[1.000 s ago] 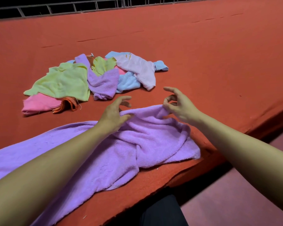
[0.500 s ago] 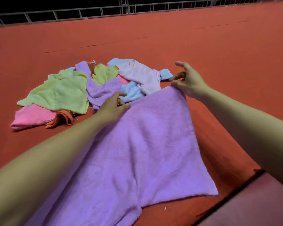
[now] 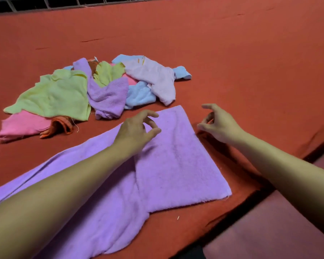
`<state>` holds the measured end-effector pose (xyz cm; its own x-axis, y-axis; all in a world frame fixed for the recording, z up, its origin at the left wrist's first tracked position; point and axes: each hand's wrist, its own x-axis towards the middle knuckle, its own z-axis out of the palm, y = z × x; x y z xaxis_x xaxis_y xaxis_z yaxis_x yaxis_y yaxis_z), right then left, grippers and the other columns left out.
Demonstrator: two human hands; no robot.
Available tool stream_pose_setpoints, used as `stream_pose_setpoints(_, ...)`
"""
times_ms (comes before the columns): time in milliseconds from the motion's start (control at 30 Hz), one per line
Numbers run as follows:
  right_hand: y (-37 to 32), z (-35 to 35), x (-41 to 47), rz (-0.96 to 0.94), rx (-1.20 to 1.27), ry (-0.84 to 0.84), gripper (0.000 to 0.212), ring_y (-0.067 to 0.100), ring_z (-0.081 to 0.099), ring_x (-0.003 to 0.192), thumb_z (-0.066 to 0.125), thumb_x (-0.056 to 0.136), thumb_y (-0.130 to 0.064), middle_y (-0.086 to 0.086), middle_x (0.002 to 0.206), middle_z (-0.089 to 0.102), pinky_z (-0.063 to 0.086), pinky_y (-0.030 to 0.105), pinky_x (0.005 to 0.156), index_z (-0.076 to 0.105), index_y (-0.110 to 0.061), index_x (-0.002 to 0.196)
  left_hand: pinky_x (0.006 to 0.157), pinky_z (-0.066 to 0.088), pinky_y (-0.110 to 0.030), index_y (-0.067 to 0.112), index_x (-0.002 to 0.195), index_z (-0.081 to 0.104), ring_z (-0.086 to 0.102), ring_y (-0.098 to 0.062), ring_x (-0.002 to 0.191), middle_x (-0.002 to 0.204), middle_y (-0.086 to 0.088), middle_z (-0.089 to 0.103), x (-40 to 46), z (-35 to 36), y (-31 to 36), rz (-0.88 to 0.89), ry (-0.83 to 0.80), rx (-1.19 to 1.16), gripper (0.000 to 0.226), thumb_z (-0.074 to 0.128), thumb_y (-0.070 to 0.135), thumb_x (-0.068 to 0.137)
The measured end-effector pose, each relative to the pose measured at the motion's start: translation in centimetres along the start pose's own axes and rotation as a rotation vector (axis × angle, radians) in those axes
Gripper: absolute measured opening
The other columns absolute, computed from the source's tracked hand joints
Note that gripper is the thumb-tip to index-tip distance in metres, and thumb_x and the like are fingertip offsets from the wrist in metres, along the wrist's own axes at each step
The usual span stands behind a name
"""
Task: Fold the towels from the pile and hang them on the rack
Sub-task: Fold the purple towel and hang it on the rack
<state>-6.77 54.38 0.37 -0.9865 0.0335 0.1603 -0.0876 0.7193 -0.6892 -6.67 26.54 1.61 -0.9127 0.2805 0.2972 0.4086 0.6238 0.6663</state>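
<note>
purple towel (image 3: 176,161) spread flat on red table (image 3: 232,62), just before the pile (image 3: 94,90), left hand (image 3: 137,131) above its far edge, fingers loosely curled, holding nothing, right hand (image 3: 219,124) beside its corner, likewise empty

Left hand (image 3: 137,130) and right hand (image 3: 218,126) hover, fingers loosely curled, holding nothing.

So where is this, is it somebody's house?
Hard to say; it may be a laundry or sorting spot rather than a living room. A wide surface covered in red cloth holds a pile of small coloured towels, and a metal railing runs behind it.
</note>
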Motion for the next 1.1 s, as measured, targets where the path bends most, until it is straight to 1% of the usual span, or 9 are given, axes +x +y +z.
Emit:
stream_pose_setpoints(100,-0.4,-1.7,-5.0,0.008,-0.005,-0.061,0.057,-0.002,0.058,0.059,0.079,0.080,-0.016,-0.009,0.075,0.065,0.042,0.013,0.065,0.053,-0.020,0.131,0.067,0.043,-0.016,0.032,0.108,0.060,0.053,-0.004,0.056,0.079,0.022,0.070,-4.3,1.2,4.6,0.017,-0.192,-0.082,0.036,0.079,0.023,0.078)
stream_pose_setpoints(333,-0.5,-3.4,-10.3,0.058,-0.049,-0.182,0.051,-0.008,0.055,0.054,0.076,0.083,-0.019,-0.010,0.076,0.065,0.042,0.011,0.061,0.054,-0.014,0.129,0.079,0.050,-0.025,0.043,0.116,0.052,0.057,0.005,0.071,0.094,0.026,0.065,-10.4,6.2,9.7,0.149,-0.513,0.028,0.048,0.078,0.043,0.076)
stream_pose_setpoints(600,-1.2,-3.5,-12.7,0.132,-0.172,-0.359,0.060,0.007,0.057,0.068,0.077,0.081,-0.035,-0.010,0.077,0.063,0.037,0.018,0.058,0.050,-0.018,0.132,0.077,0.044,-0.021,0.032,0.119,0.057,0.052,0.012,0.067,0.082,0.020,0.063,-10.7,7.9,9.2,0.037,-0.377,0.024,0.033,0.065,0.025,0.087)
stream_pose_setpoints(700,-1.5,-2.9,-13.4,0.125,-0.159,-0.423,0.067,0.008,0.061,0.073,0.076,0.079,-0.026,-0.010,0.081,0.070,0.038,0.013,0.058,0.045,-0.015,0.137,0.076,0.045,-0.022,0.032,0.116,0.056,0.053,0.008,0.064,0.081,0.017,0.064,-10.2,8.2,9.5,-0.047,-0.348,-0.104,0.031,0.065,0.023,0.088)
stream_pose_setpoints(767,-1.8,-2.6,-13.5,0.145,-0.016,-0.388,0.067,0.011,0.063,0.068,0.070,0.081,-0.009,-0.005,0.077,0.071,0.044,0.015,0.062,0.039,-0.010,0.140,0.069,0.043,-0.021,0.032,0.113,0.055,0.052,0.006,0.058,0.077,0.016,0.064,-9.8,8.3,9.7,-0.088,-0.316,-0.231,0.030,0.065,0.018,0.088)
stream_pose_setpoints(833,-2.1,-2.7,-13.4,0.214,0.242,-0.306,0.064,0.019,0.060,0.062,0.059,0.083,0.007,0.002,0.068,0.064,0.054,0.031,0.068,0.035,-0.004,0.142,0.069,0.042,-0.019,0.028,0.113,0.056,0.053,0.003,0.060,0.077,0.013,0.065,-9.1,8.5,10.2,-0.116,-0.265,-0.327,0.029,0.067,0.015,0.089)
stream_pose_setpoints(867,-2.2,-3.1,-13.1,0.271,0.389,-0.248,0.062,0.021,0.059,0.058,0.054,0.085,0.011,0.005,0.065,0.059,0.057,0.037,0.066,0.035,-0.003,0.142,0.070,0.042,-0.019,0.027,0.113,0.057,0.053,0.002,0.062,0.080,0.012,0.065,-8.7,8.7,10.7,-0.128,-0.230,-0.359,0.028,0.067,0.015,0.089)
stream_pose_setpoints(933,-2.3,-4.5,-12.2,0.357,0.560,-0.132,0.059,0.015,0.054,0.046,0.050,0.086,0.015,0.007,0.064,0.052,0.055,0.029,0.050,0.036,-0.003,0.141,0.070,0.043,-0.019,0.026,0.113,0.058,0.054,-0.002,0.066,0.087,0.007,0.065,-7.7,9.1,11.9,-0.147,-0.173,-0.424,0.026,0.066,0.015,0.090)
stream_pose_setpoints(1100,-0.3,-8.3,-9.8,0.342,0.402,0.016,0.062,0.016,0.052,0.046,0.061,0.083,0.012,0.007,0.068,0.057,0.049,0.027,0.049,0.041,-0.005,0.139,0.073,0.049,-0.022,0.026,0.119,0.056,0.060,-0.009,0.073,0.088,0.007,0.067,-5.4,10.3,14.6,-0.167,-0.207,-0.469,0.031,0.065,0.017,0.091)
